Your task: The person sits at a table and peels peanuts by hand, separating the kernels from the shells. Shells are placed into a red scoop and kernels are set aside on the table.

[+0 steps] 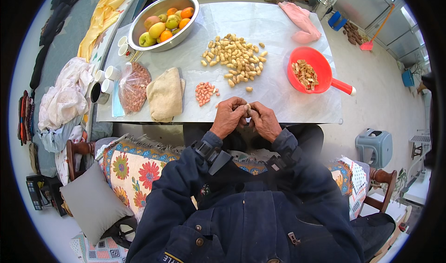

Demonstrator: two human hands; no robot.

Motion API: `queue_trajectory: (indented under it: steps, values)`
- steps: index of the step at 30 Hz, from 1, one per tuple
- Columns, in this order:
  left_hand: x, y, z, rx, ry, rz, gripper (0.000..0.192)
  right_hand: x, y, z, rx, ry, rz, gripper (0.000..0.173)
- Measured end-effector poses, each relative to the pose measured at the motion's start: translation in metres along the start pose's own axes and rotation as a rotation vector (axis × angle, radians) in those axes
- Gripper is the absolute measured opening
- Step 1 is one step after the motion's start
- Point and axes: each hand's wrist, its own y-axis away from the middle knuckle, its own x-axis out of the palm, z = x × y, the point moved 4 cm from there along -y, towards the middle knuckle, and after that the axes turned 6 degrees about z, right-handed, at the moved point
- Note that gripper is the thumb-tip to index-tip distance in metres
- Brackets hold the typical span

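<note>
My left hand (pixel 229 116) and my right hand (pixel 263 119) meet at the table's near edge, fingertips pinching a peanut in its shell (pixel 248 106) between them. Just beyond them lies a heap of unshelled peanuts (pixel 240 59), with one stray peanut (pixel 249 89) nearer my hands. Left of my hands is a small pile of shelled pink-skinned peanut kernels (pixel 205 93). To the right stands a red plastic ladle-like bowl with a handle (pixel 325 59), with broken peanut shells (pixel 305 74) inside.
A metal basin (pixel 192 29) of fruit stands at the table's back left. Nearer are a plastic bag of kernels (pixel 134 88), a folded beige cloth (pixel 165 95), white cups (pixel 112 73) and a blue face mask (pixel 118 101). A pink cloth (pixel 301 22) lies back right.
</note>
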Motion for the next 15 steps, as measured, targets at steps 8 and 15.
queue_trajectory:
  steps: [8,15]
  values:
    - [0.006,0.012,-0.012,0.03,-0.01,0.046,0.018,-0.002,0.012,0.011,0.034,-0.107,0.089,0.017]
    - [0.011,0.022,-0.024,0.02,0.057,0.057,0.013,-0.006,0.017,0.024,-0.024,0.007,0.095,0.014]
